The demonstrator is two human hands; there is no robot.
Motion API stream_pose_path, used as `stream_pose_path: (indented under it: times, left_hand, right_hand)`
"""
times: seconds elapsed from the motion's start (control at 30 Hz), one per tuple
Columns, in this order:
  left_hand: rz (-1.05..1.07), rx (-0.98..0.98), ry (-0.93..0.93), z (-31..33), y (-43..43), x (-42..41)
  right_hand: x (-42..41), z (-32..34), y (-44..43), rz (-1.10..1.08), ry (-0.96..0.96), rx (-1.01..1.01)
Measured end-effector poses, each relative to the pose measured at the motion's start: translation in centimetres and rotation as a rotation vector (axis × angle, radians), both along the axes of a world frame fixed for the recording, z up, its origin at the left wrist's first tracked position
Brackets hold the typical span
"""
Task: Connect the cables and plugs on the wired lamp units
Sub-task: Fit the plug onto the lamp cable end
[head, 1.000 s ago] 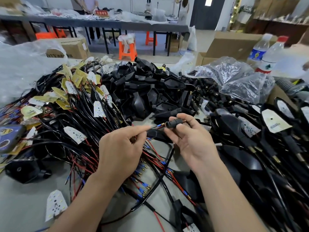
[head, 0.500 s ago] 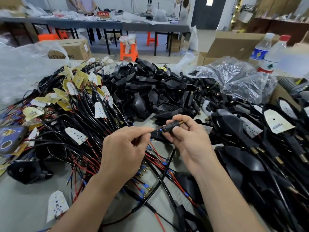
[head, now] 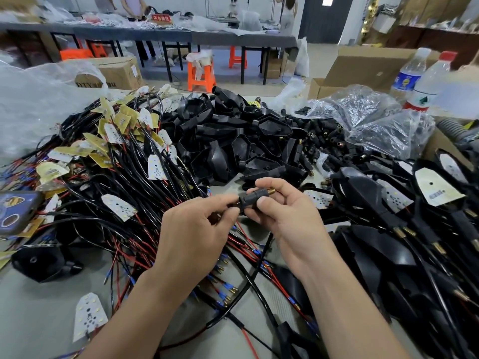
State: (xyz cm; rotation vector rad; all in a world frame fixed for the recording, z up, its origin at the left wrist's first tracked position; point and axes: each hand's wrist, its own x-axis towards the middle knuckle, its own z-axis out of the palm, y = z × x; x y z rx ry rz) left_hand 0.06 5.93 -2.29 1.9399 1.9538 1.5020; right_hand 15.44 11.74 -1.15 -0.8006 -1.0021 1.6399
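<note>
Right fingers (head: 264, 203): curled round a small black plug (head: 252, 198), with the thumb in front and the pointing finger over the top.
Left fingers (head: 223, 203): the thumb and pointing finger are squeezed in a pinch right at the plug's left end. The tiny bit inside the pinch is hidden, so I cannot tell if it is a wire.
Plug: up in the air between the two hands, above the desk. It lies sideways, and its gold tip (head: 271, 190) pokes out to the right.
Left hand (head: 191, 234): its back faces up, just beside the right hand (head: 287, 224).
Under the hands: loose wires (head: 248, 244), red and black with blue and gold ends, lie on the grey desk (head: 39, 320).
Left side: a big wire heap (head: 116, 161) of black wires with little white and yellow boards mixed in.
Near left corner: one white light board (head: 88, 314) lies flat on the desk, alone.
Left edge: a phone (head: 15, 211) rests on the wires.
Behind the hands: a pile of black lamp shells (head: 228, 141).
Right side: black lamp units (head: 388, 216) with white boards inside, lying close together.
Far right: crinkly clear bags (head: 375, 120), with small black spare plugs (head: 326, 136) beside them and two bottles (head: 430, 81) behind.
</note>
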Motion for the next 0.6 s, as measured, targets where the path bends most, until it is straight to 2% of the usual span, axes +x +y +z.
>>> stream_pose_path:
  times: [0.13,0.23,0.3,0.4,0.6]
  left_hand:
    - [-0.009,-0.122,-0.102,-0.03,0.39,-0.74]
    - [-0.01,-0.17,-0.147,-0.34,0.65,-0.84]
    - [-0.025,-0.162,-0.179,-0.42,0.59,-0.72]
    - [-0.032,-0.086,-0.056,-0.2,0.22,-0.51]
    - [-0.09,-0.118,-0.039,0.32,-0.03,-0.28]
  right_hand:
    - [0.34,0.16,0.62,-0.077,0.188,-0.077]
    - [0.56,0.08,0.68,-0.062,0.226,-0.093]
    - [0.49,-0.05,0.47,-0.037,0.134,-0.044]
    - [0.17,-0.2,0.08,-0.039,-0.079,0.047]
    - [-0.13,-0.29,-0.13,0.012,-0.123,0.065]
